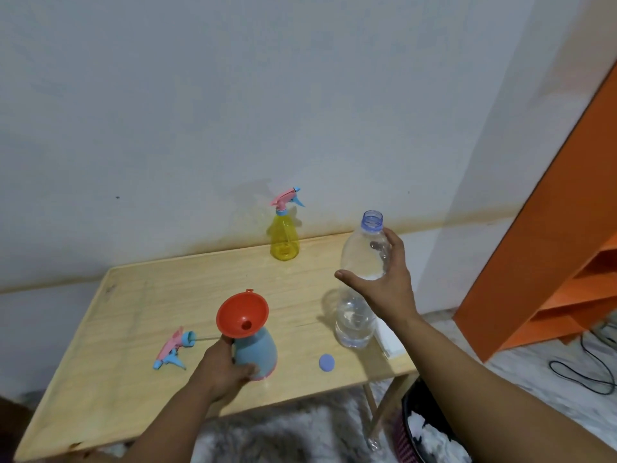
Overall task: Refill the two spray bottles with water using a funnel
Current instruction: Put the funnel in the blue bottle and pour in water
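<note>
A blue spray bottle stands near the table's front with a red funnel in its neck. My left hand grips this bottle's body. Its pink and blue spray head lies on the table to the left. A large clear water bottle, uncapped and partly full, stands at the right. My right hand is around its upper part, fingers spread, thumb off the plastic. A yellow spray bottle with its spray head on stands at the back edge. The purple cap lies by the front edge.
The wooden table stands against a white wall. A white flat object lies at the table's right edge. An orange shelf unit is on the right, a dark basket sits below the table corner, and black cables lie on the floor.
</note>
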